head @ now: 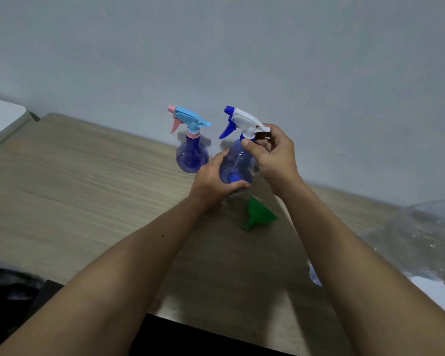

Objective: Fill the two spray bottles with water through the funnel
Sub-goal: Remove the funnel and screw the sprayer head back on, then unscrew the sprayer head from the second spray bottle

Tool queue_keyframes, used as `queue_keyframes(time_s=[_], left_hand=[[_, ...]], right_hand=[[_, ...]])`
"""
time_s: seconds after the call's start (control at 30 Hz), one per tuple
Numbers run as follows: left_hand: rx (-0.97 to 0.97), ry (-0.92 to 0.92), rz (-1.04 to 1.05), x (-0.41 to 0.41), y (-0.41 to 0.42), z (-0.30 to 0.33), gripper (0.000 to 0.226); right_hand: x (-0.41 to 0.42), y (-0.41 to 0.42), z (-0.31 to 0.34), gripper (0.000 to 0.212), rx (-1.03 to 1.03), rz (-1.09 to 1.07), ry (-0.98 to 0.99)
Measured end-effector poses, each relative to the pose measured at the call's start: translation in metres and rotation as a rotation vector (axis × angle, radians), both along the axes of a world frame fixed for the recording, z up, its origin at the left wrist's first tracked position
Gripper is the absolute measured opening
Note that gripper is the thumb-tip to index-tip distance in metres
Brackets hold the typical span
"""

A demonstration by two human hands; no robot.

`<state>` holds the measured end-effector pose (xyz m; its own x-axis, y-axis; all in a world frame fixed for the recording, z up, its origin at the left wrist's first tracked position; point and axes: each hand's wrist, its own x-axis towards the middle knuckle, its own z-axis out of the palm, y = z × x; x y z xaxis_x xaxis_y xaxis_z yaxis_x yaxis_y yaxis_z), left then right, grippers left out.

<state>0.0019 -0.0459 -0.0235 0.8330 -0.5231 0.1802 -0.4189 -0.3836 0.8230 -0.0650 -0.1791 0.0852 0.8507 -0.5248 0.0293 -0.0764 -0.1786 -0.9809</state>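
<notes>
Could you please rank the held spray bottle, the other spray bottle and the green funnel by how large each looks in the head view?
1. Held spray bottle, white-and-blue head, gripped by left hand and right hand; it sits nearer the camera, so its lead is unsure.
2. Pink-and-blue spray bottle, standing behind.
3. Green funnel, lying on the table.

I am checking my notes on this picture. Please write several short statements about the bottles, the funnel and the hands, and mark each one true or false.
1. The left hand holds the body of the white-topped bottle. True.
2. The green funnel sits in that bottle's neck. False: it lies on the table.
3. The right hand is at the bottle's neck. True.
4. The pink-and-blue-topped bottle is being held. False: it stands alone, untouched.
</notes>
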Motion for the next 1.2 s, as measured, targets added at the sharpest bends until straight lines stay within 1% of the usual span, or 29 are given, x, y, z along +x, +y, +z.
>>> queue_keyframes(time_s=[0.2, 0.33, 0.43, 0.47, 0.53, 0.63, 0.73, 0.87, 0.93, 1.07, 1.13, 1.2], left_hand=[[0.013, 0.010, 0.006, -0.004, 0.001, 0.003, 0.116], [-0.028, -0.018, 0.014, -0.010, 0.019, 0.000, 0.120], [-0.076, -0.051, 0.039, -0.011, 0.045, -0.009, 0.121], [-0.087, -0.046, 0.061, -0.009, 0.054, -0.012, 0.120], [-0.103, 0.018, 0.111, -0.007, 0.069, -0.011, 0.110], [-0.129, 0.129, 0.187, 0.000, 0.083, -0.009, 0.090], [-0.134, 0.133, 0.251, 0.010, 0.094, -0.011, 0.084], [-0.112, 0.080, 0.294, 0.026, 0.099, -0.012, 0.083], [-0.090, 0.053, 0.301, 0.033, 0.097, -0.011, 0.088], [-0.077, 0.056, 0.283, 0.046, 0.089, -0.012, 0.100], [-0.055, 0.081, 0.232, 0.053, 0.085, -0.013, 0.103], [-0.046, 0.078, 0.186, 0.058, 0.084, -0.017, 0.102]], right_hand=[[0.000, -0.001, -0.002, 0.034, -0.035, -0.032, -0.014], [-0.007, 0.004, -0.007, 0.052, -0.003, -0.078, -0.046], [-0.021, 0.015, -0.015, 0.060, 0.067, -0.169, -0.091], [-0.029, 0.020, -0.018, 0.061, 0.086, -0.206, -0.111], [-0.044, 0.031, -0.028, 0.060, 0.123, -0.259, -0.135], [-0.056, 0.049, -0.047, 0.054, 0.148, -0.244, -0.093], [-0.054, 0.067, -0.056, 0.049, 0.000, -0.173, -0.064], [-0.032, 0.080, -0.053, 0.045, -0.341, -0.085, -0.140], [-0.017, 0.084, -0.053, 0.047, -0.446, -0.064, -0.170], [0.014, 0.093, -0.059, 0.056, -0.458, -0.015, -0.152], [0.029, 0.097, -0.062, 0.060, -0.421, -0.006, -0.127], [0.044, 0.099, -0.061, 0.063, -0.327, -0.004, -0.074]])
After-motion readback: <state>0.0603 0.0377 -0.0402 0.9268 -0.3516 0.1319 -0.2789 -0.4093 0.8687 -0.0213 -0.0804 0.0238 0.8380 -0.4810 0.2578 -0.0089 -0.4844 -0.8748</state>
